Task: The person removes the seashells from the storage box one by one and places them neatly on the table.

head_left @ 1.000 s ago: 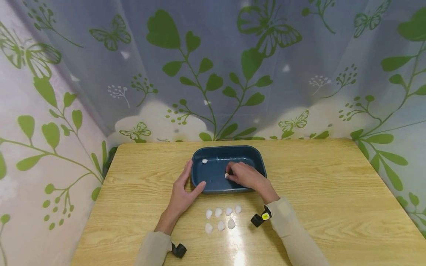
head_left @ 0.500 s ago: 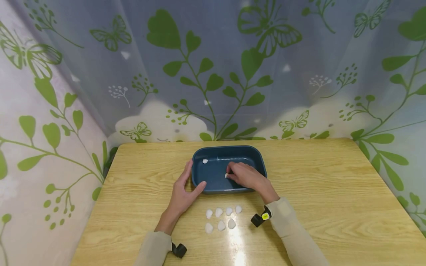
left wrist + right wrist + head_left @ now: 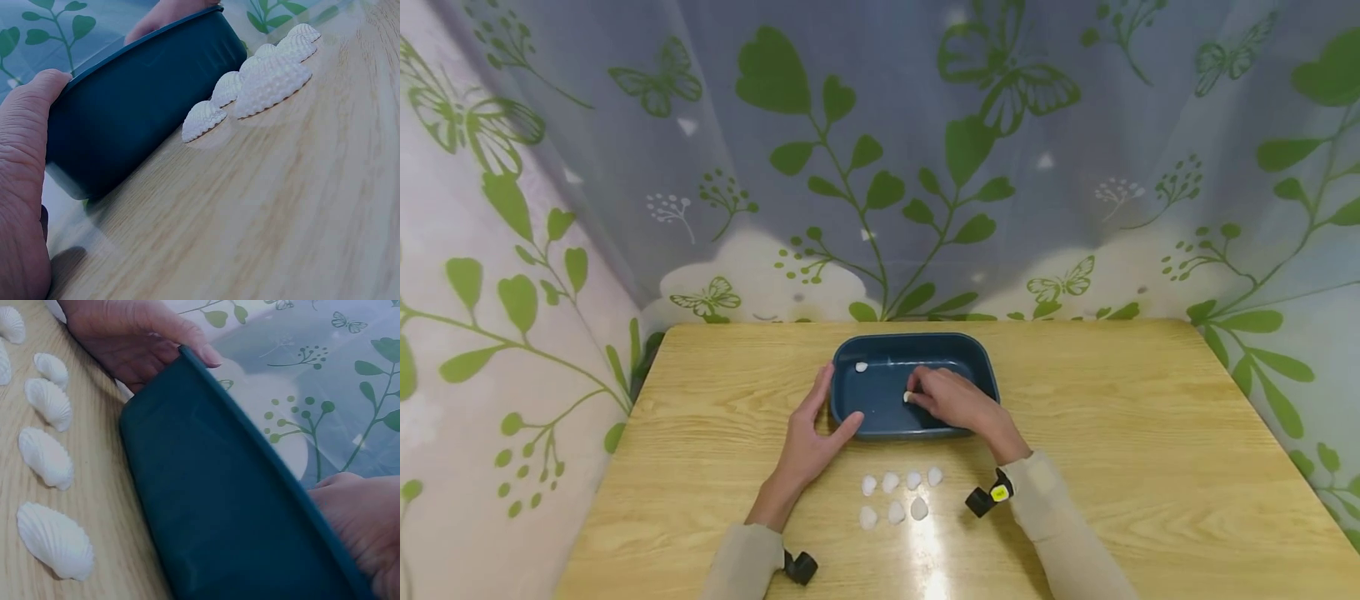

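A dark blue rectangular plastic basin (image 3: 880,433) stands on the table. My left hand (image 3: 808,442) holds its near left corner, thumb (image 3: 44,94) at the rim and fingers along the left outer side. Inside the basin, my right hand (image 3: 955,400) pinches a small white seashell (image 3: 907,397) between thumb and fingertips. The basin wall hides those fingertips in both wrist views. Another white shell (image 3: 861,367) lies at the basin's far left. In front of the basin, several ribbed white seashells (image 3: 891,482) lie on the table in two rows.
The wooden table (image 3: 1112,433) reaches out on both sides of the basin. Behind it hangs a curtain (image 3: 880,167) printed with leaves and butterflies, which also closes in the left and right sides. A black wrist camera (image 3: 981,502) sits on each wrist.
The head view has tilted very slightly. My right hand's pinched shell has shifted a few pixels left within the basin; my left hand keeps its place at the corner.
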